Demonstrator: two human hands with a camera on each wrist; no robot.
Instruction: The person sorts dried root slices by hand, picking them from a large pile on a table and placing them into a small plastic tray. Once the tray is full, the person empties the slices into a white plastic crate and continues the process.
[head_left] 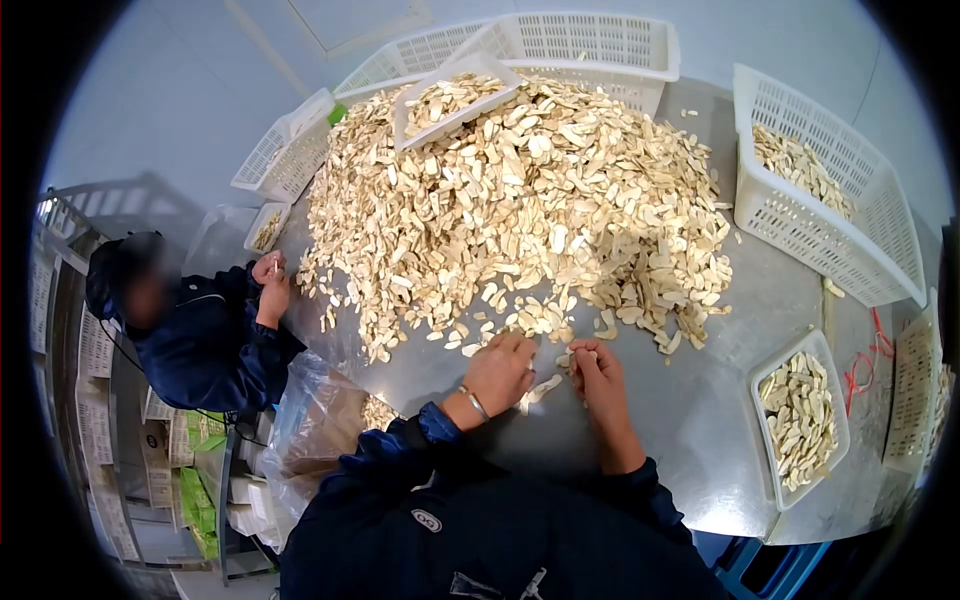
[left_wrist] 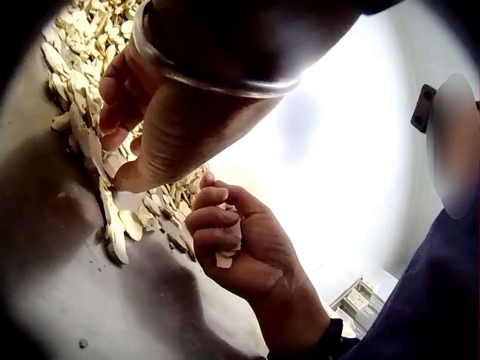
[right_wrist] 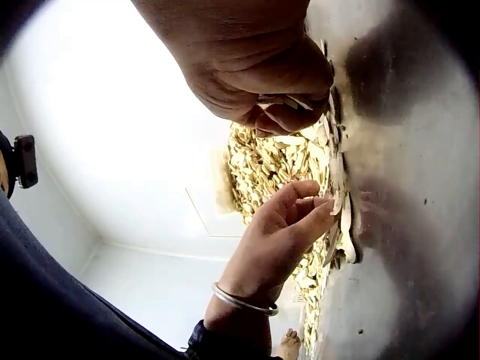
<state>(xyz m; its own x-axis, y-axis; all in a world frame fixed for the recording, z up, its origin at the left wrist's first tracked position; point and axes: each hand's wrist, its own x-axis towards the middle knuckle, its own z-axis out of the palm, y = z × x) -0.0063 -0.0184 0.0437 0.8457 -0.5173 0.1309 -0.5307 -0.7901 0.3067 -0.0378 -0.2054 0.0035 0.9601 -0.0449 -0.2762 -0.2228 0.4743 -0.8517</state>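
A large pile of pale, dried, elongated slices (head_left: 520, 200) covers the metal table, with loose ones at its near edge. My left hand (head_left: 498, 372), with a silver bangle at the wrist, is low over these loose slices. In the left wrist view its thumb and fingers pinch a pale slice (left_wrist: 114, 163) just above the tabletop. Beside it, my right hand (head_left: 602, 388) has its fingers curled. Between those fingers and the palm, the left wrist view shows a held pale slice (left_wrist: 228, 249); the rest of that grip is hidden.
A shallow white tray of slices (head_left: 755, 400) lies at the right, near a tall white basket (head_left: 800, 225) and red string (head_left: 850, 385). Another tray (head_left: 410, 125) rests on the pile. Baskets (head_left: 600, 70) line the back. Another person (head_left: 215, 340) works at the left.
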